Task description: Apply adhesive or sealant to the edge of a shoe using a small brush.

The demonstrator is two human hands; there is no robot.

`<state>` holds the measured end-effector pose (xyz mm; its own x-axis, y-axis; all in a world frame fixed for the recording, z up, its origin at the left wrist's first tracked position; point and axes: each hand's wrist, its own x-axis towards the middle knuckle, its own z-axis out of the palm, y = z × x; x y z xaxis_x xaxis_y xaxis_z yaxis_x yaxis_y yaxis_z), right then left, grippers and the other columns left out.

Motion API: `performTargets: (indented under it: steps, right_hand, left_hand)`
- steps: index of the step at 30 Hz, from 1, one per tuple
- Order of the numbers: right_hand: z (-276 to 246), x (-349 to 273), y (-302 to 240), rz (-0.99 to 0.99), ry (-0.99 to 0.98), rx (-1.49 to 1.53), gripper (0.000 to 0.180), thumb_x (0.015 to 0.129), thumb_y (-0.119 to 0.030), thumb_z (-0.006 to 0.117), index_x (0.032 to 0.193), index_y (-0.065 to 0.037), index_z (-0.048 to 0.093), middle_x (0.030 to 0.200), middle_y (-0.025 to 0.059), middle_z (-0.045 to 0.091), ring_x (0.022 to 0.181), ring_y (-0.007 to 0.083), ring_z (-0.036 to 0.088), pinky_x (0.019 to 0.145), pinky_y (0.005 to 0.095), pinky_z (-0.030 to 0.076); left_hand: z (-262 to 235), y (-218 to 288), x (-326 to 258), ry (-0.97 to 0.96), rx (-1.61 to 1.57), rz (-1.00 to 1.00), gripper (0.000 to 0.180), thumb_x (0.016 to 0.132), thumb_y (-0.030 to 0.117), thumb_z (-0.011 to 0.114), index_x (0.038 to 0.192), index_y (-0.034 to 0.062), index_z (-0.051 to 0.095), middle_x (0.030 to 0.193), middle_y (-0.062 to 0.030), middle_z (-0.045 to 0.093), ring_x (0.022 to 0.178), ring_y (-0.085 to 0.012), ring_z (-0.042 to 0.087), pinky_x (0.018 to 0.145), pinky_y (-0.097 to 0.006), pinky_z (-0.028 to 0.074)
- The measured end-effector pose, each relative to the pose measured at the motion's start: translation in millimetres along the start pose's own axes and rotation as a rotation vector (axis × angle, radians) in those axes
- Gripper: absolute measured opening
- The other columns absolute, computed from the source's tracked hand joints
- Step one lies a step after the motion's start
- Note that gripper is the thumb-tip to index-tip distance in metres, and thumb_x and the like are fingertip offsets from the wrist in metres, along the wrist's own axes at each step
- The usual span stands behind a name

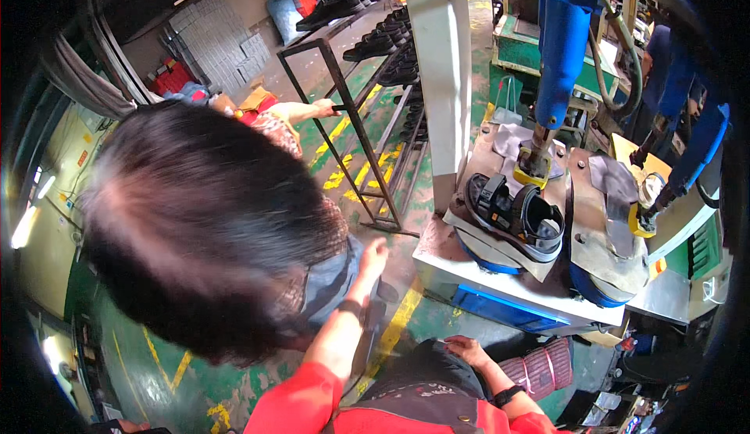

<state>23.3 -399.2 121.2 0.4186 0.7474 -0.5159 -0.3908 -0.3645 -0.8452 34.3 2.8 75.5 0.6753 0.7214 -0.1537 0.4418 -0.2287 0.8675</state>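
My left hand (373, 258) reaches forward beside the blue-grey clothing of a co-worker, and its fingers are too small and partly turned away to read. Whether it touches the cloth I cannot tell. Over my dark-trousered thigh, my right hand (466, 350) rests low with fingers loosely extended and nothing visible in them. Ahead on the right, a black strapped sandal (516, 217) lies on the left pad of a pressing machine (433, 256). A blue cylinder (561, 51) with a yellow-edged foot (532, 170) comes down just behind the sandal.
A co-worker's dark-haired head (203, 223) fills the left, very close to my left arm. Behind stands a metal rack (344, 106) with several black shoes (373, 46). A white post (439, 67) rises beside the machine. A tied reddish bundle (539, 367) lies right of my right hand.
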Motion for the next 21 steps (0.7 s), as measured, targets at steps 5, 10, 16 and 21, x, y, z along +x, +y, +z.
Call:
performTargets:
  steps: [5, 10, 16, 21]
  right_hand:
    - [-17.8, 28.4, 15.6, -0.021, 0.072, 0.005, 0.025, 0.090, -0.012, 0.057, 0.110, 0.002, 0.059, 0.094, 0.0085, 0.066, 0.089, 0.0145, 0.062, 0.079, 0.0264, 0.049]
    - [-61.2, 6.2, 57.0, 0.085, 0.253, -0.109, 0.031, 0.082, -0.023, 0.066, 0.105, -0.001, 0.064, 0.093, 0.0109, 0.068, 0.087, 0.0153, 0.063, 0.078, 0.0280, 0.049]
    - [-77.9, -56.4, 70.6, 0.319, 0.383, -0.149, 0.031, 0.082, -0.015, 0.061, 0.109, 0.001, 0.061, 0.093, 0.0091, 0.067, 0.081, 0.0154, 0.064, 0.070, 0.0273, 0.052]
    - [-41.3, -56.2, 79.1, 0.323, 0.366, -0.289, 0.030, 0.083, -0.015, 0.061, 0.109, 0.000, 0.062, 0.090, 0.0084, 0.067, 0.077, 0.0136, 0.063, 0.065, 0.0272, 0.051]
  left_hand:
    - [-62.9, 58.7, 105.6, 0.287, -0.081, 0.077, 0.049, 0.078, 0.024, 0.066, 0.121, 0.0044, 0.054, 0.084, -0.0093, 0.066, 0.078, -0.0204, 0.063, 0.073, -0.035, 0.049]
    - [-91.5, 101.5, 196.8, 0.507, -0.057, 0.117, 0.076, 0.073, 0.031, 0.074, 0.131, -0.0027, 0.039, 0.098, -0.0140, 0.060, 0.090, -0.0242, 0.058, 0.080, -0.035, 0.046]
    - [-93.1, 108.6, 247.4, 0.372, -0.393, 0.076, 0.046, 0.078, 0.029, 0.072, 0.109, 0.0011, 0.054, 0.095, -0.0043, 0.057, 0.088, -0.0152, 0.053, 0.079, -0.031, 0.041]
    - [-157.3, 69.3, 247.7, 0.140, -0.497, 0.181, 0.026, 0.085, 0.023, 0.064, 0.101, 0.0037, 0.062, 0.090, 0.0006, 0.059, 0.080, -0.0103, 0.051, 0.074, -0.026, 0.040]
